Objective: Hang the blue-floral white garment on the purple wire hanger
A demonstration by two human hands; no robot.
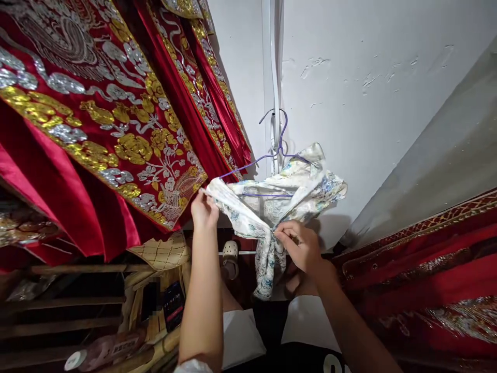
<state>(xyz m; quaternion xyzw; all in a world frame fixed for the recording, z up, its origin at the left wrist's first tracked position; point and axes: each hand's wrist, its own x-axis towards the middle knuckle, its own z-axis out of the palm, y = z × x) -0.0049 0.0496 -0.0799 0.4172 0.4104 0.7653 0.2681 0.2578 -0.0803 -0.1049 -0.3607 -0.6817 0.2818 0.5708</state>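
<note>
A white garment with a blue floral print (272,202) hangs crumpled on a purple wire hanger (277,150) in front of a white wall. My left hand (204,210) pinches the garment's left edge near the hanger's end. My right hand (297,243) is closed on the bunched cloth at the middle, where the fabric gathers and drops down.
Red garments with gold and silver embroidery (97,119) hang at the left, and more red embroidered cloth (427,269) lies at the right. A woven bag (163,254), wooden slats, a phone (173,305) and a white clog (230,254) sit below. A grey panel (438,150) leans at the right.
</note>
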